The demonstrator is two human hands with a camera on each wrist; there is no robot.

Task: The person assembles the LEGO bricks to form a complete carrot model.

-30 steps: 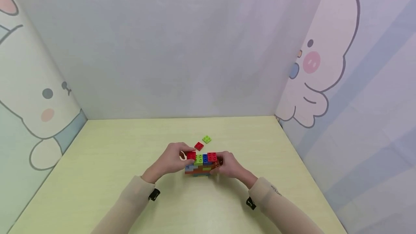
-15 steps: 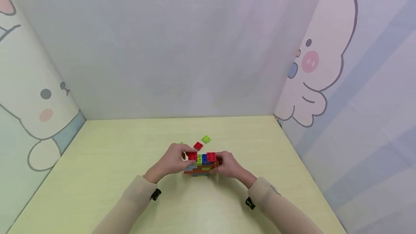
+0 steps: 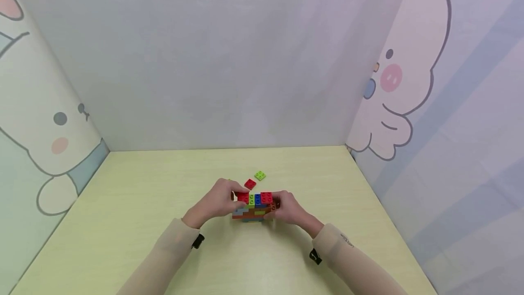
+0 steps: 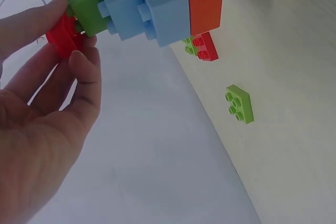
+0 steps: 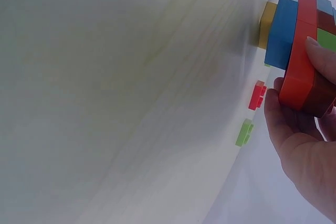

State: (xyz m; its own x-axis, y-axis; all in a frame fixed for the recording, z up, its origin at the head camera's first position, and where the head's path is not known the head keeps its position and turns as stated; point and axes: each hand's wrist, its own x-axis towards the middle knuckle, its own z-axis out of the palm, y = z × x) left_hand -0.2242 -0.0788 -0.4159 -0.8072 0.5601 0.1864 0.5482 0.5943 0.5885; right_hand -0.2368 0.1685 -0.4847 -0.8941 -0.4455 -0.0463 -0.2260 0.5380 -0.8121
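A multicoloured assembly of toy building bricks (image 3: 254, 213) is between my hands in the middle of the head view. My right hand (image 3: 288, 208) grips its right end; in the right wrist view, the thumb and fingers hold an orange-red brick (image 5: 299, 77) near its underside. With thumb and fingertips my left hand (image 3: 221, 198) pinches a red brick (image 4: 65, 38) at the assembly's upper left. This brick sits against the studs of a green brick (image 4: 86, 6); whether it is fully pressed on, I cannot tell. Another red brick (image 3: 266, 197) tops the right end.
Behind the assembly, a loose red brick (image 3: 250, 184) and a lime green brick (image 3: 259, 175) lie on the pale table (image 3: 163, 172). Another green brick (image 4: 240, 104) lies near them, mostly behind my left hand in the head view. Fabric walls (image 3: 229, 58) enclose the table.
Over the last second, my left hand has moved the red brick slightly right, so it covers more of the green brick's studs. My right hand's grip looks unchanged.
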